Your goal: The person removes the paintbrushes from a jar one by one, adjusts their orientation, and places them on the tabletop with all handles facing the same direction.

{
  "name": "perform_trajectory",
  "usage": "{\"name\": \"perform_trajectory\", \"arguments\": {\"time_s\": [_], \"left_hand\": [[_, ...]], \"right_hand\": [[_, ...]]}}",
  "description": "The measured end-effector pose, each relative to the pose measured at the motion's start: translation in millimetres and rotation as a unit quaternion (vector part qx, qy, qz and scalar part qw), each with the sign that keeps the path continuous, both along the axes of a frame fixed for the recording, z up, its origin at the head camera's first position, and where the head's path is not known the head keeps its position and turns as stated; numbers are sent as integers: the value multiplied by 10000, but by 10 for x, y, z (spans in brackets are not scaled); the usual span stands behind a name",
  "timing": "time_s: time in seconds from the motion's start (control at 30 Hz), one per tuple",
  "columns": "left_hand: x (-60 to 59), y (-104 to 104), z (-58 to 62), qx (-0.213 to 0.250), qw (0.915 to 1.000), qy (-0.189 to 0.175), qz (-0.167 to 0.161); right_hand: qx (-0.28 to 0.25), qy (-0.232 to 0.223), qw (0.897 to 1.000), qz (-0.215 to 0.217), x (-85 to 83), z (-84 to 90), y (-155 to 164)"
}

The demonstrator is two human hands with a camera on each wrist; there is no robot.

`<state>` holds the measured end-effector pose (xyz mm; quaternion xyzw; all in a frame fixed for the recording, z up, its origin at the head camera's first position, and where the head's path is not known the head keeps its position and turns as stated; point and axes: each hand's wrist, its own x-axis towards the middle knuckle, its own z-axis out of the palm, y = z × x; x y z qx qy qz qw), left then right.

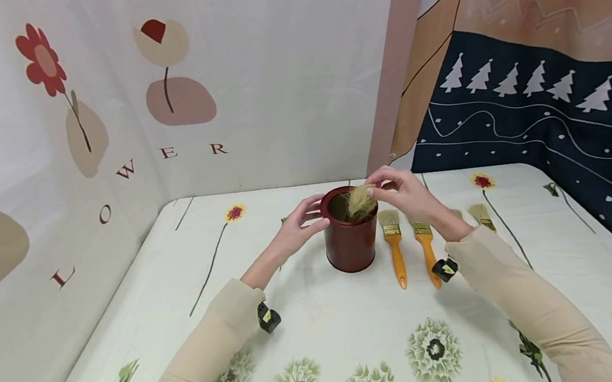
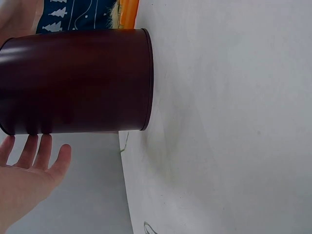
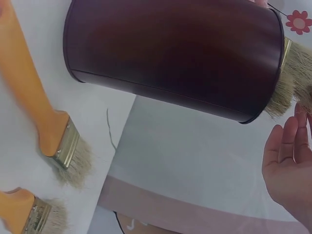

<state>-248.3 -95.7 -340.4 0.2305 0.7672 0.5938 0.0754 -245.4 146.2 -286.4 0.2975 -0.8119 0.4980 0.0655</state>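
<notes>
The dark red can (image 1: 349,236) stands upright mid-tabletop (image 1: 321,332), and the left hand (image 1: 300,219) rests against its side with fingers nearly straight, steadying rather than gripping. The right hand (image 1: 404,193) pinches the bristles of a brush (image 1: 361,201) standing in the can's mouth. I'd judge it best kept vertical and the can braced; two orange-handled brushes (image 1: 409,245) lie just beside it.
</notes>
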Motion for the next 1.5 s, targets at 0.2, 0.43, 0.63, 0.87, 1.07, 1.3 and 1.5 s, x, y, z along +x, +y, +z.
{"name": "perform_trajectory", "arguments": {"time_s": [0.2, 0.43, 0.63, 0.87, 1.07, 1.3, 1.5], "left_hand": [[-3, 5, 3, 8, 10000, -8, 18], [1, 1, 11, -33, 9999, -51, 83], [7, -4, 8, -3, 9999, -59, 90], [10, -1, 9, 17, 9999, -124, 104], [2, 4, 2, -8, 9999, -82, 101], [9, 11, 11, -46, 9999, -88, 127], [17, 14, 12, -49, 9999, -99, 127]], "right_hand": [[-262, 120, 9995, -99, 15, 74, 38], [-647, 159, 9973, -307, -99, 37, 162], [-811, 60, 9934, -806, -124, 55, 242], [-1204, 429, 9890, -740, -93, 168, 331], [-1740, 672, 9799, -708, -52, 287, 403], [-2611, 783, 9603, -592, -11, 414, 550], [-2911, 860, 9486, -898, 35, 490, 690]]}}
